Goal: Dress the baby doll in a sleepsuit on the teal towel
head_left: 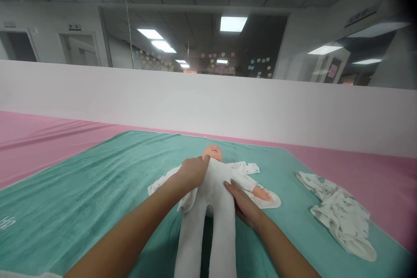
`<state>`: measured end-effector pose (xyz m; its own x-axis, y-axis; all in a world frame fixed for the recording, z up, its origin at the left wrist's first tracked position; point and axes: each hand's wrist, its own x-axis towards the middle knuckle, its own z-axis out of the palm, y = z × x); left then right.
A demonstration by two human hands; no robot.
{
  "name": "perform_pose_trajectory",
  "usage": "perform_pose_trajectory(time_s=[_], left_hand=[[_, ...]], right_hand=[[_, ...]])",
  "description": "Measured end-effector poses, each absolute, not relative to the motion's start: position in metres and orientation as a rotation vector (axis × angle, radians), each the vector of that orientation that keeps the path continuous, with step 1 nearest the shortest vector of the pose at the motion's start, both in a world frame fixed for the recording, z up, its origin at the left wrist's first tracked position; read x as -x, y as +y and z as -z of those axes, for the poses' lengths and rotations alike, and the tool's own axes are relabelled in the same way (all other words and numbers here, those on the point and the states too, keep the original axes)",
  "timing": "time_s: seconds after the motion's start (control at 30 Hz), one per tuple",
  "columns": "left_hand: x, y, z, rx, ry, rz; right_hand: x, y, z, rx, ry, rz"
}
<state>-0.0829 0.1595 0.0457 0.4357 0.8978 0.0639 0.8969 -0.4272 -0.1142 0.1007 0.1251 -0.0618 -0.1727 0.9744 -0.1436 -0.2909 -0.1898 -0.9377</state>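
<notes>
A baby doll (212,180) lies on its back on a teal cloth, its head away from me and its white legs toward me. Under and around it spreads a white baby shirt (243,167) with small green prints. My left hand (194,173) is closed by the doll's neck and shoulder, with shirt fabric hanging just below it; the fingertips' grip is partly hidden. My right hand (243,202) holds the doll's side at the waist, thumb side on the torso. One bare doll hand (261,193) rests to the right; the other is hidden.
A second white printed garment (342,215) lies crumpled on the right of the teal cloth (124,182). Pink covering (352,165) borders it on both sides. A low white wall (208,104) with large glass above stands beyond the far edge.
</notes>
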Motion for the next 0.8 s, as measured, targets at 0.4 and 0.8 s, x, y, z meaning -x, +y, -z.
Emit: perform_pose_trajectory(time_s=[0.4,0.8], left_hand=[[0.078,0.176,-0.026,2.356,-1.713,0.043],[0.076,0.171,-0.029,2.347,-1.684,0.054]], right_hand=[[-0.101,0.124,0.062,1.037,-0.965,-1.578],[-0.1,0.124,0.059,1.024,-0.967,-1.613]])
